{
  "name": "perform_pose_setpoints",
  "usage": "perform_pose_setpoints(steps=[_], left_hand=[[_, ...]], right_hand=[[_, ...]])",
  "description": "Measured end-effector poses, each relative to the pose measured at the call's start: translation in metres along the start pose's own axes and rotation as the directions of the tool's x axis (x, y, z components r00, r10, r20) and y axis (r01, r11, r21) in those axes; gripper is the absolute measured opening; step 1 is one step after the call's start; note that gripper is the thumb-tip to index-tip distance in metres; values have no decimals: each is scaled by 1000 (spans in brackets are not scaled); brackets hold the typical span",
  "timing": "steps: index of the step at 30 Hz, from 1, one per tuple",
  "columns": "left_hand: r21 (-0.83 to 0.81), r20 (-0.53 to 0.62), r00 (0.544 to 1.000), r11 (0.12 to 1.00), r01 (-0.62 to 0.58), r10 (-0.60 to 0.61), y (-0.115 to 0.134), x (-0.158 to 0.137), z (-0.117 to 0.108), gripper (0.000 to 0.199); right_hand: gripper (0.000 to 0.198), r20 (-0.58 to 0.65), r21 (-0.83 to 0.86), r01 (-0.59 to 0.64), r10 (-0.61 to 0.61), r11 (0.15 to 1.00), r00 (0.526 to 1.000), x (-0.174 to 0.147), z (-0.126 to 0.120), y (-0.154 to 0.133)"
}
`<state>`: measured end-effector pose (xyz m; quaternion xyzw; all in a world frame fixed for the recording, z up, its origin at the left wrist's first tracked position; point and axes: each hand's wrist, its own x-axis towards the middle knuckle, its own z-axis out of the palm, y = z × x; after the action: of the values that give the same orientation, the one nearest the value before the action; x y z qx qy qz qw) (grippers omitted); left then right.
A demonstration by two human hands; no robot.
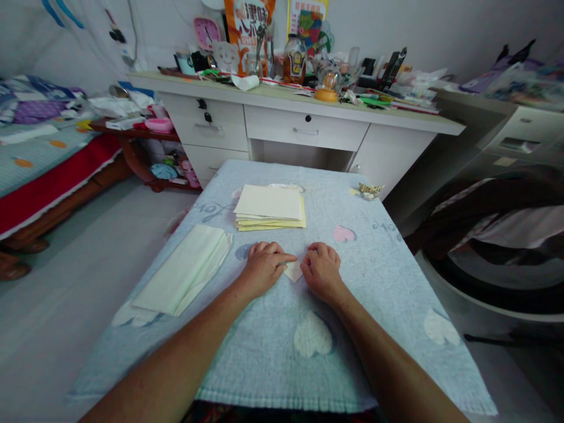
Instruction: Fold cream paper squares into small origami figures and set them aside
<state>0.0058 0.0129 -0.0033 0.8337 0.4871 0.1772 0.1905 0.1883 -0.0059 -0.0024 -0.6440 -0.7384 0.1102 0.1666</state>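
Observation:
A small folded piece of pale paper (293, 271) lies on the light blue towel (273, 341) that covers the table. My left hand (263, 266) presses on the paper's left side, with a finger stretched over its top edge. On the paper's right side rests my right hand (321, 269), fingers curled down onto it. Most of the paper is hidden under the two hands. A stack of cream and yellow paper sheets (270, 208) sits just beyond the hands.
A folded pale green cloth (185, 268) lies at the towel's left. A small patterned paper piece (370, 190) rests at the far right corner. Behind stands a cluttered white desk (304, 126); a bed (39, 158) is at left, a dark chair (497, 217) at right.

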Motion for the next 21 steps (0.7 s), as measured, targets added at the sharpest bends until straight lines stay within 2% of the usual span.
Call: perform_pose_setpoints(steps=[7,12,17,21], left_hand=[[3,-14,1000,1000,-11,11,1,0,0,33],[13,-42,999,1000,-4,4,4,4,2,23],[13,-86,996,1000,-1,2,7,6,5,38],[-33,-78,997,999,-9,6,9,6,2,25]], right_hand=[[15,28,25,10,-10,1000,1000,-2,-4,2],[9,12,58,43,-43,997,999,-5,-6,3],[8,-6,90,64,-64,994,998,-6,-5,4],[6,-9,146,75,-74,986,997,-6,-7,4]])
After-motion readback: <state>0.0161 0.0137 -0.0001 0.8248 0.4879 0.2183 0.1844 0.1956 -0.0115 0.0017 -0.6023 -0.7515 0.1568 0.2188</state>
